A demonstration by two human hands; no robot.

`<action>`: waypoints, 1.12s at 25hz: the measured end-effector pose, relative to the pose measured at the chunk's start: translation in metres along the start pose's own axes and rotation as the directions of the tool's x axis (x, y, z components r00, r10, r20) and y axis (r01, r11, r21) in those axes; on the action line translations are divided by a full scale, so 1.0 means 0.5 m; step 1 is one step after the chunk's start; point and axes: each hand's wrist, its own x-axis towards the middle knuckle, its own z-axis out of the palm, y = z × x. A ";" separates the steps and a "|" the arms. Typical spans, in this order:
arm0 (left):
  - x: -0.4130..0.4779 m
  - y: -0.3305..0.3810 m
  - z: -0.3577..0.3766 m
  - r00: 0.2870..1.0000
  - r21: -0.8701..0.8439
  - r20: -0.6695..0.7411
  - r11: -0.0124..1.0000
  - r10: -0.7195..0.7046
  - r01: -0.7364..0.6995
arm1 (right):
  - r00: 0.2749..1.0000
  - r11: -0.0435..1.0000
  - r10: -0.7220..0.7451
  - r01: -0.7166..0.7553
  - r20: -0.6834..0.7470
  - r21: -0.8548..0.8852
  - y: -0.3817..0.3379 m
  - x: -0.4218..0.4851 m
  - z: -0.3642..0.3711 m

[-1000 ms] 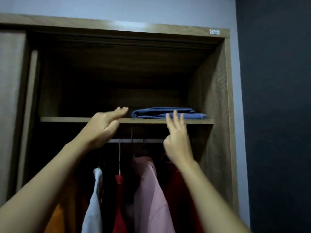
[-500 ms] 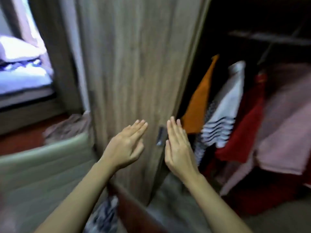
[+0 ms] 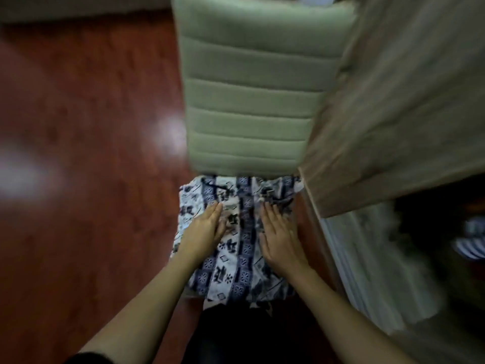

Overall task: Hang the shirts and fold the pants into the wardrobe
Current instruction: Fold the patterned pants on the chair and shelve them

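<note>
A blue-and-white patterned garment (image 3: 236, 258) lies spread on the seat of a pale green padded chair (image 3: 249, 88), below me. My left hand (image 3: 204, 229) hovers over or touches its left part with straight fingers. My right hand (image 3: 279, 237) reaches over its right part, fingers straight too. Neither hand holds anything. The frame is blurred, so I cannot tell whether the hands touch the cloth. The wooden wardrobe door (image 3: 406, 101) stands at the right.
Red-brown wooden floor (image 3: 78, 153) spreads to the left. The wardrobe's sliding track (image 3: 367, 271) and dark interior lie at the right, with a striped garment (image 3: 472, 245) at the edge. The chair back stands close against the wardrobe door.
My view swung from the wardrobe shelf with the folded blue pants down and left to the chair. Both hands came down from the shelf edge to the patterned garment.
</note>
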 end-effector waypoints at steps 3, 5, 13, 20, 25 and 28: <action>-0.041 -0.109 0.101 0.945 -0.144 0.006 0.935 -0.328 0.325 | 0.973 0.998 -0.051 0.057 0.226 -0.016 -0.005 0.060 0.123; -0.061 -0.179 0.164 0.848 -0.249 0.008 0.820 -0.530 0.515 | 0.955 0.997 -0.060 0.072 0.290 -0.033 -0.009 0.108 0.194; -0.086 -0.312 0.306 0.617 -0.147 0.074 0.603 -0.784 0.784 | 0.904 0.992 -0.060 0.100 0.424 -0.072 -0.006 0.209 0.381; -0.067 -0.312 0.247 0.730 0.052 -0.037 0.728 -0.683 0.684 | 0.902 0.999 0.036 -0.047 0.429 0.015 -0.005 0.163 0.377; -0.028 -0.311 0.177 0.930 0.289 0.072 0.900 -0.361 0.327 | 0.994 0.998 0.055 -0.052 0.092 -0.038 -0.004 0.233 0.335; 0.005 -0.327 0.160 0.961 0.375 0.132 0.910 -0.243 0.179 | 0.976 0.997 -0.026 0.010 0.216 0.075 0.003 0.315 0.316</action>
